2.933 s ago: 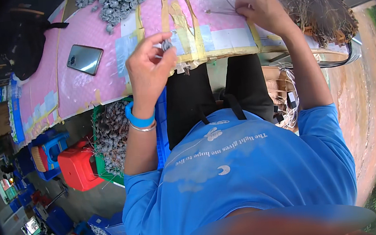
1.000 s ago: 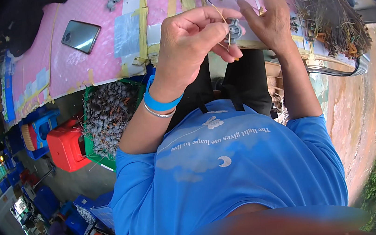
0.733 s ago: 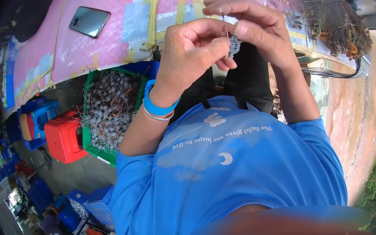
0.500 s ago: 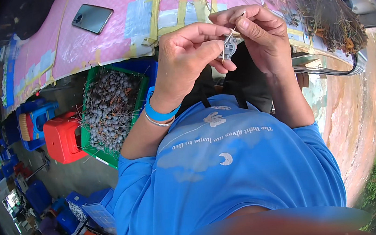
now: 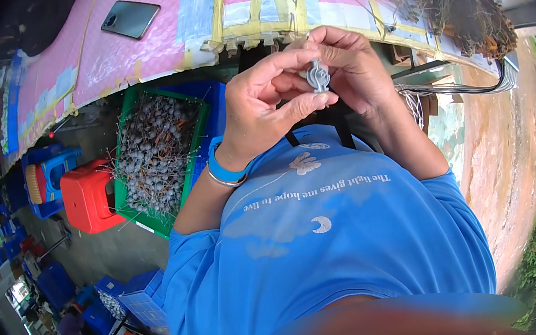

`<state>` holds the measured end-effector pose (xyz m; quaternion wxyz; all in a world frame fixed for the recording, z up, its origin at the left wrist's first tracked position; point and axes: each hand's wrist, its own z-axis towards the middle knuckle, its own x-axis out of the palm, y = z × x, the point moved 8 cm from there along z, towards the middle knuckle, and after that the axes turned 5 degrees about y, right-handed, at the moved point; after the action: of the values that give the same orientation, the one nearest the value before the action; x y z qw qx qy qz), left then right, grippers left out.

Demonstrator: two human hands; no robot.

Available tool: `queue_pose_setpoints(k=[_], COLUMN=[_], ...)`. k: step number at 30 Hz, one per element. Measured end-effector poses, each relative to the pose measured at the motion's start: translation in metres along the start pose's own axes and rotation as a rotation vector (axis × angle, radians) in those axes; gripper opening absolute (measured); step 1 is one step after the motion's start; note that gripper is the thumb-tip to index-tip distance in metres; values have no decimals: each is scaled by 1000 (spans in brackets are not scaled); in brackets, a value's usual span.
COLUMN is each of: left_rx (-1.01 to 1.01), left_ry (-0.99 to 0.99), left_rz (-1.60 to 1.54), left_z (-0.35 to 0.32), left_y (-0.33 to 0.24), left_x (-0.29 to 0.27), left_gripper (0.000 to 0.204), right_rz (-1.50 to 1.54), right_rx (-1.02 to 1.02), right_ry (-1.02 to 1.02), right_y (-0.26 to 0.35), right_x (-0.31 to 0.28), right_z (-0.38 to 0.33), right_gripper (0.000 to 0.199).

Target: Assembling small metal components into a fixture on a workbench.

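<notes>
Blue shirt (image 5: pixel 358 243): white lettering, inverted in view, plus moon. Pink table (image 5: pixel 101 61) ragged-edged, patched with yellow tape (image 5: pixel 219 6). Left hand (image 5: pixel 258 98) pinches gray piece (image 5: pixel 318 79) near table edge; right hand (image 5: pixel 356 69) narrowed at its top, grip unclear. Phone (image 5: pixel 131 19) on table; green crate (image 5: pixel 160 228), red stool (image 5: pixel 88 197) leftward.

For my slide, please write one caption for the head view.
Left hand holding a small gray piece, right hand close beside it, near a pink table with a phone.
</notes>
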<state>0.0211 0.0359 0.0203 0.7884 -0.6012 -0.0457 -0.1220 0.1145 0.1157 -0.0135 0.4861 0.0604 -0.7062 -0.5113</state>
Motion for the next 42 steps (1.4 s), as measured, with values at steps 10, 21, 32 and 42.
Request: queue_pose_setpoints(k=[10,21,32,42], left_rx=[-537,-561,-479,-475], left_ry=[-59,6,201,6], left_rz=[-148,-282,-173,-247], left_z=[-91,-12,32,16], left_y=[57,73,70,52], left_x=[-51,-29,-21,-36], left_gripper=[44,45,45,45], right_rz=[-1489,-1962,-1949,-2198], right_rx=[-251,-149,-409,-287], right_ry=[-214,-463,-123,80], right_y=[106,153,150,133], right_x=[-60,-113,-106,-79], right_z=[66,151,166,158], right_gripper=[22,21,15,15])
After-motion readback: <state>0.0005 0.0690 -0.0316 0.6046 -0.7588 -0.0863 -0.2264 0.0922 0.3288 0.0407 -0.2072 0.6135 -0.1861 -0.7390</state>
